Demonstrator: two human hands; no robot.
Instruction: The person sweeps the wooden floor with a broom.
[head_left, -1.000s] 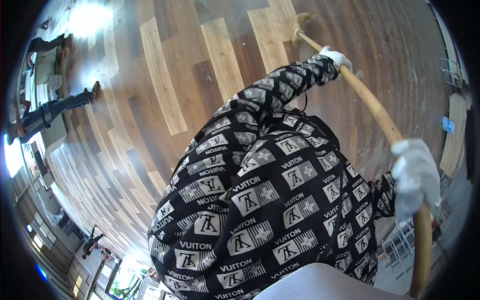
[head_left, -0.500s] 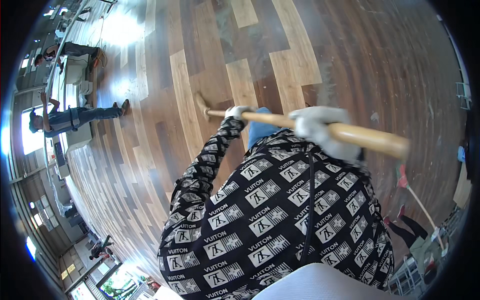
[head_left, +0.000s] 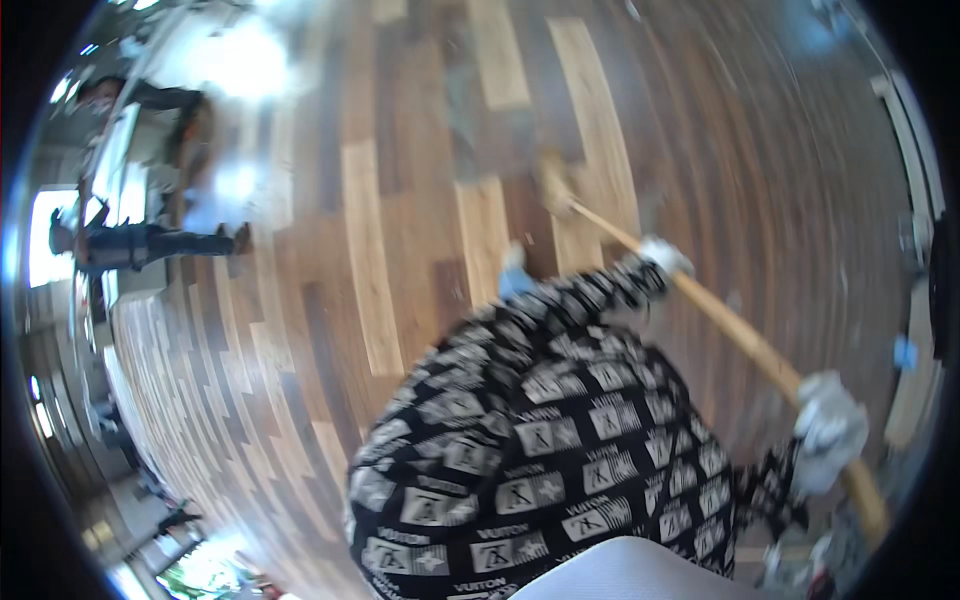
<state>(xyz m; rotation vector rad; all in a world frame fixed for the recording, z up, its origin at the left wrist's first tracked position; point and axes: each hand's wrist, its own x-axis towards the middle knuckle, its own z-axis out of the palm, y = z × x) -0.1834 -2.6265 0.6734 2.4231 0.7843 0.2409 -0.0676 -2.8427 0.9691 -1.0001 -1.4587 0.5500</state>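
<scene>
Both hands were on the stick, and both wore pale gloves. The left hand [head_left: 662, 257] sat well forward, fingers wrapped around the long wooden handle [head_left: 735, 335] at the end of a patterned black-and-white sleeve [head_left: 600, 295]; the blur kept the individual fingers from showing, but the grip looked closed around the shaft. The right hand [head_left: 828, 428] was down at the lower right, clenched around the same handle close to its upper end, with a short stub of wood poking out beyond the glove toward the rim of the picture. The handle ran on a slant from that right hand up and to the left, passing through the left hand and on to the broom head [head_left: 555, 180], a pale, bristly tuft that met the wooden floor [head_left: 370, 250] out ahead of the person. Whether the bristles were pressed down or just brushing the boards could not be told through the smear. The floor showed planks in mixed light and dark brown, with a bright glare patch at the upper left. A small blue thing [head_left: 514, 278] peeked out just above the patterned jacket [head_left: 540, 470]. Far off at the left edge, another person [head_left: 150, 243] in dark trousers stood by pale furniture, well apart from the broom.
</scene>
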